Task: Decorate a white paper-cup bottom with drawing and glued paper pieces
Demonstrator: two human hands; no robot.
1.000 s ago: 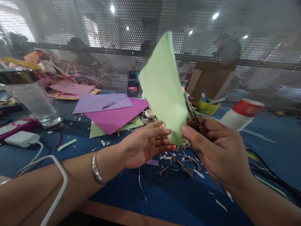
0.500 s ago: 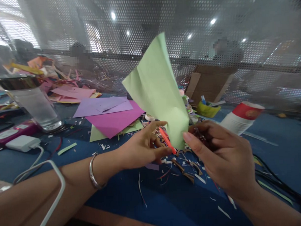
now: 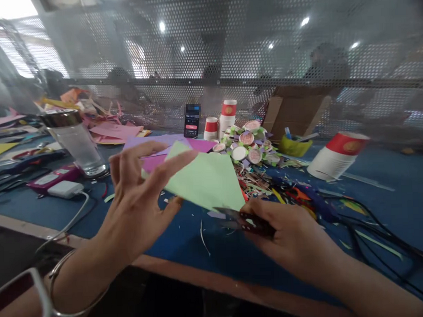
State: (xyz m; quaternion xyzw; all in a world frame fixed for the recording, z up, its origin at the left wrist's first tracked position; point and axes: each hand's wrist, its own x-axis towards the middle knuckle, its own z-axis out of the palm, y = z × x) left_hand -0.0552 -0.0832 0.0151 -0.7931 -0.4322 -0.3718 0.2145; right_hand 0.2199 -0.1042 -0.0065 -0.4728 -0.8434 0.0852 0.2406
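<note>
A light green sheet of paper [image 3: 208, 179] is held tilted low over the blue table. My right hand [image 3: 286, 230] is closed around dark-handled scissors [image 3: 253, 221], their blades pointing left along the paper's lower edge. The paper's right corner meets my right fingertips, which seem to hold it too. At the paper's left side is my left hand [image 3: 139, 193], with its fingers spread. Its index finger passes over the sheet and its thumb is below the near edge; I see no firm grip.
Paper scraps [image 3: 254, 180] and a heap of decorated paper discs [image 3: 247, 145] lie behind the hands. A glass of water [image 3: 75, 144] stands left, stacked paper cups [image 3: 336, 161] right. Black cables [image 3: 370, 236] run at right; a phone [image 3: 191, 122] leans at the back.
The green paper has swung from upright to low and flatter. My left hand has moved left and opened wider. The scissors now show clearly in my right hand, and the view has shifted.
</note>
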